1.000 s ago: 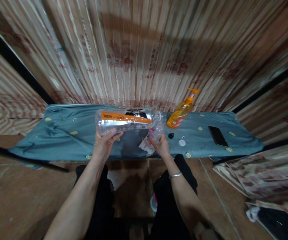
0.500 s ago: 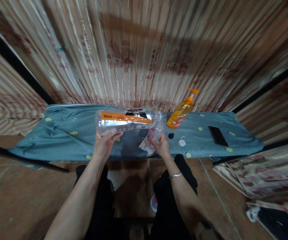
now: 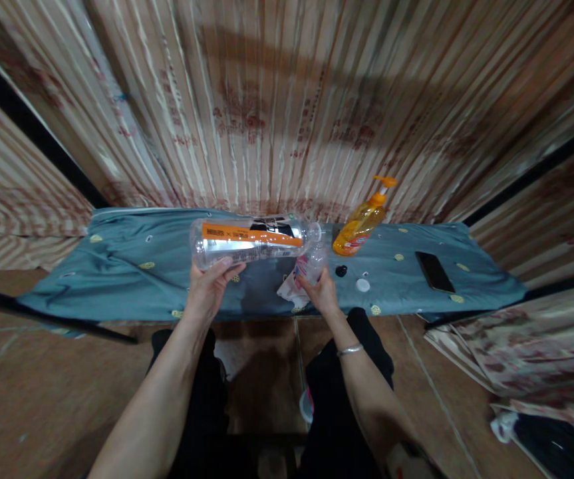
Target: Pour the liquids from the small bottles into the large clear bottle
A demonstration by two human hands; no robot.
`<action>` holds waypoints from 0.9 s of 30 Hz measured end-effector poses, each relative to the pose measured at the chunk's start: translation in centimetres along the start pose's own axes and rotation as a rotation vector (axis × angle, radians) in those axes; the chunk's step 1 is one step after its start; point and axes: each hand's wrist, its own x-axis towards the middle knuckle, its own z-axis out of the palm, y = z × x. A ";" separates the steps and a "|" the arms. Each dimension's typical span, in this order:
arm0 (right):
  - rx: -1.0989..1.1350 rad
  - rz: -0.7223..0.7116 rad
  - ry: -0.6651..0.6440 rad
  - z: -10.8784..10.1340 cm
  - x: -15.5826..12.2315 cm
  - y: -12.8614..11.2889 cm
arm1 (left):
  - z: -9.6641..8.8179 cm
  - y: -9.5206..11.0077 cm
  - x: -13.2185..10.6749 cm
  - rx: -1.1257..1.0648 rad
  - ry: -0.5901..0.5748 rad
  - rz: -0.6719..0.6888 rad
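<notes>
My left hand (image 3: pixel 209 283) is wrapped round the base end of a large clear plastic bottle (image 3: pixel 247 239) with an orange, black and silver label. That bottle lies almost level, its uncapped neck pointing right. Below the neck, my right hand (image 3: pixel 322 289) grips a smaller clear plastic bottle (image 3: pixel 318 258) with a pink-marked label. The two mouths are close together; whether they touch I cannot tell. A whitish cloth or tissue (image 3: pixel 291 289) shows beside the small bottle, partly hidden. To the right lie a black cap (image 3: pixel 341 271) and a white cap (image 3: pixel 362 285).
A pump bottle of yellow-orange liquid (image 3: pixel 359 229) stands at the back of the cloth-covered bench (image 3: pixel 132 279). A dark phone (image 3: pixel 434 271) lies at right. Patterned curtains (image 3: pixel 277 120) hang behind, with black frame bars (image 3: pixel 32 126) at the sides.
</notes>
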 end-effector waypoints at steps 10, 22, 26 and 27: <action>-0.007 -0.009 -0.005 0.1 0.2 0.3 | -0.1 0.0 0.0 -0.004 -0.007 0.001; 0.025 -0.033 0.008 0.2 0.0 0.6 | -0.2 -0.4 0.1 -0.005 -0.002 0.010; 0.024 -0.023 0.004 0.1 0.0 0.2 | -0.3 -0.4 0.2 -0.005 -0.005 0.003; 0.018 -0.014 0.002 0.1 0.0 0.1 | -0.3 -0.4 0.2 -0.004 -0.008 0.003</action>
